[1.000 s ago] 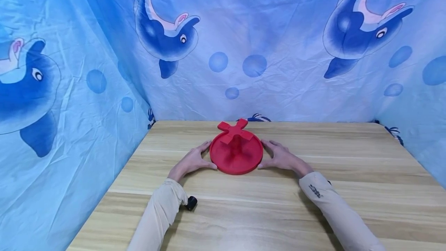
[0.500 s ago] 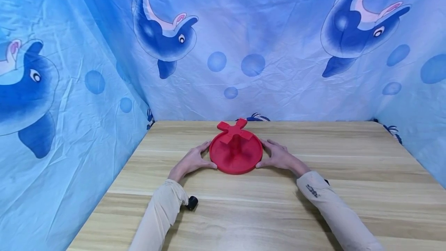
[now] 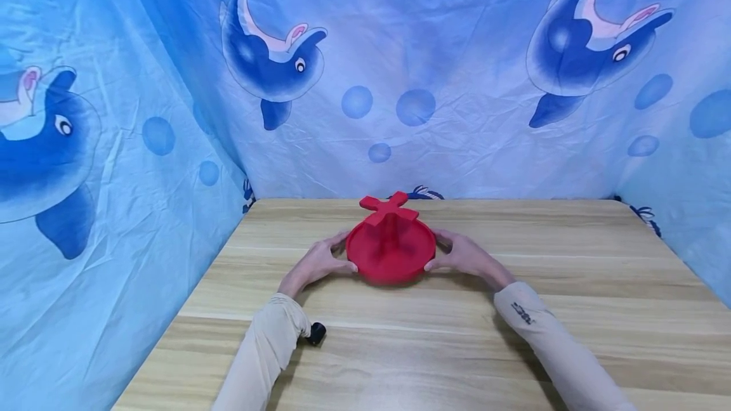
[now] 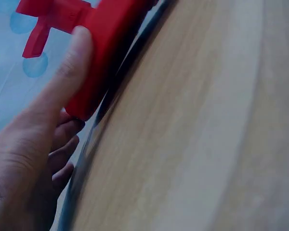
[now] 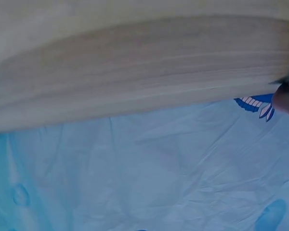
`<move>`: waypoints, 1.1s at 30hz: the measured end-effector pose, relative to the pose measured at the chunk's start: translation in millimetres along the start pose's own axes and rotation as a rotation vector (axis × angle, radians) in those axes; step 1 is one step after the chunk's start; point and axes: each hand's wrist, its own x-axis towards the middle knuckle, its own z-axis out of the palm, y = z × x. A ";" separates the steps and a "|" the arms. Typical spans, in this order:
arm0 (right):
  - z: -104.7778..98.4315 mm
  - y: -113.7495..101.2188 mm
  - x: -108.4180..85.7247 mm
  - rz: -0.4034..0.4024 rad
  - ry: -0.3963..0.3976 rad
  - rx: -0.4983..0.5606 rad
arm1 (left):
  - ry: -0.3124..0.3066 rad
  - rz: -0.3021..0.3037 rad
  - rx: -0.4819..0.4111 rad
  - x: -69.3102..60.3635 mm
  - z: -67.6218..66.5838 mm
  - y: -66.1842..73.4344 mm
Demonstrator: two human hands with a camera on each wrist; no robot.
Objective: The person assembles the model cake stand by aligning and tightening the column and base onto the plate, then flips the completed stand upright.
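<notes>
A red round tray point(image 3: 368, 260) stands in the middle of the head view, toward the back of the table. From its centre rises a post topped by a red cross-shaped piece point(image 3: 389, 208). My left hand point(image 3: 317, 263) grips the tray's left rim; in the left wrist view the thumb point(image 4: 77, 57) lies along the tray's red side point(image 4: 108, 43), with fingers partly beneath. On the opposite side my right hand point(image 3: 465, 255) holds the right rim between thumb and fingers. The right wrist view catches only a fingertip point(image 5: 285, 100); the tray is out of that view.
The wooden table point(image 3: 411, 347) has its far edge just behind the tray. Blue dolphin-print curtains point(image 3: 457, 144) hang behind and at both sides. A small black device point(image 3: 316, 333) sits at the left cuff.
The tray, slightly blurred now, has shifted a little, and its cross-shaped top appears higher and more clearly apart from the dish. Both hands have stayed at its rim, moving slightly with it.
</notes>
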 end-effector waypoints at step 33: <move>-87.1 -68.9 -36.0 0.199 -0.030 0.132 | -0.185 -0.262 -0.227 18.6 -20.5 130.9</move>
